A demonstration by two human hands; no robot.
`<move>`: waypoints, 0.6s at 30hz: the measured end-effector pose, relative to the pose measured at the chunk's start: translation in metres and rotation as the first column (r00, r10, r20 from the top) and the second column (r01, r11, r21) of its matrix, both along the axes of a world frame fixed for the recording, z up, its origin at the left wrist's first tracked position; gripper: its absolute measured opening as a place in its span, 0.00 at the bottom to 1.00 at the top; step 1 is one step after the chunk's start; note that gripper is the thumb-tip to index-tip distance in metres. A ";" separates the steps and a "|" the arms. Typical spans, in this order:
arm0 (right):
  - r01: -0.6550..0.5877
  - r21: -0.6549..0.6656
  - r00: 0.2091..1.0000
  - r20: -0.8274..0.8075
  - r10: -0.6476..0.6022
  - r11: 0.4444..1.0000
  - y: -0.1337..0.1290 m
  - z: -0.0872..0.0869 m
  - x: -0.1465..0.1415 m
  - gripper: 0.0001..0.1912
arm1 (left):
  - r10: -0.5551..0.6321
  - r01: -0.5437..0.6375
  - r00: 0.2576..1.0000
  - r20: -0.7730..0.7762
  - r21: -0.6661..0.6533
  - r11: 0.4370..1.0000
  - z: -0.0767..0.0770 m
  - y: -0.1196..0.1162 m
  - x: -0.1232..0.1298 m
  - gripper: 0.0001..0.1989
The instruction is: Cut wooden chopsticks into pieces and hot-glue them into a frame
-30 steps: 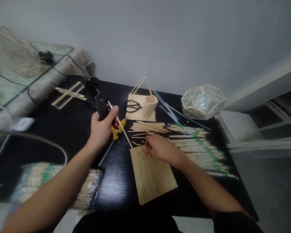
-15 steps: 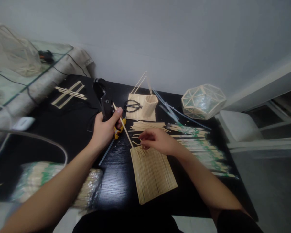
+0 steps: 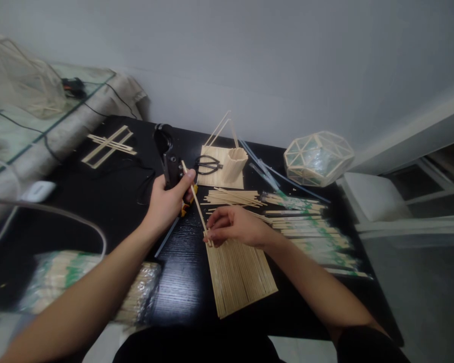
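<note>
My left hand (image 3: 172, 196) is closed around a black hand tool (image 3: 171, 164) with a curved, hooked top. Its thumb also pins a thin wooden stick (image 3: 197, 204), which slants down toward the near panel. That panel (image 3: 244, 277), made of sticks laid side by side, lies flat on the black table. At its far left corner my right hand (image 3: 230, 227) pinches a small pale piece of wooden stick (image 3: 210, 243), beside the long stick's lower end. Partly behind my left hand is a yellow-handled tool (image 3: 189, 199).
Farther back, black scissors (image 3: 209, 165) and a stick cup (image 3: 235, 164) rest on a stick base (image 3: 208, 179). Loose sticks (image 3: 232, 196) and wrapped chopsticks (image 3: 314, 227) lie to the right, near a faceted frame (image 3: 318, 159). Bagged sticks (image 3: 66, 275) and crossed sticks (image 3: 108, 146) are left.
My right hand has moved left and slightly nearer, to the panel's corner and the long stick's end. The left hand, with tool and stick, has shifted slightly right.
</note>
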State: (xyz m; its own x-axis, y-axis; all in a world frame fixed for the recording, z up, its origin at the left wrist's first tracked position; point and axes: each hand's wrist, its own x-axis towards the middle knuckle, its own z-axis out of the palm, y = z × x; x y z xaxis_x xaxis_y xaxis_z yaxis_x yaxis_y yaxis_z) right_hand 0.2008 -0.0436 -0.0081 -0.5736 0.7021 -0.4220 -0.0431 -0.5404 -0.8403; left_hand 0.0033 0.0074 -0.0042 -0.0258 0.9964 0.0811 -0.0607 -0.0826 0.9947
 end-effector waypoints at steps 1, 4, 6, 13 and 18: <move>0.001 -0.009 1.000 0.004 -0.001 1.000 0.000 0.000 0.000 0.24 | 0.003 -0.003 1.000 -0.007 -0.007 1.000 -0.001 0.000 0.000 0.20; 0.017 -0.020 1.000 0.005 -0.016 1.000 -0.001 -0.002 -0.002 0.27 | 0.013 -0.014 0.999 -0.036 -0.030 0.999 -0.003 -0.001 0.000 0.21; 0.030 -0.023 0.999 -0.012 -0.030 0.999 -0.003 -0.002 -0.004 0.27 | 0.023 -0.025 0.999 -0.049 -0.040 0.999 -0.003 -0.001 0.001 0.21; 0.129 0.040 0.989 -0.081 -0.125 0.991 -0.001 0.001 -0.002 0.27 | 0.011 -0.012 1.000 0.026 0.036 0.999 0.003 -0.002 0.004 0.17; 0.368 0.115 0.927 -0.116 -0.355 0.923 0.013 0.003 0.013 0.29 | -0.046 0.084 0.982 -0.183 0.208 0.975 0.001 -0.010 0.003 0.14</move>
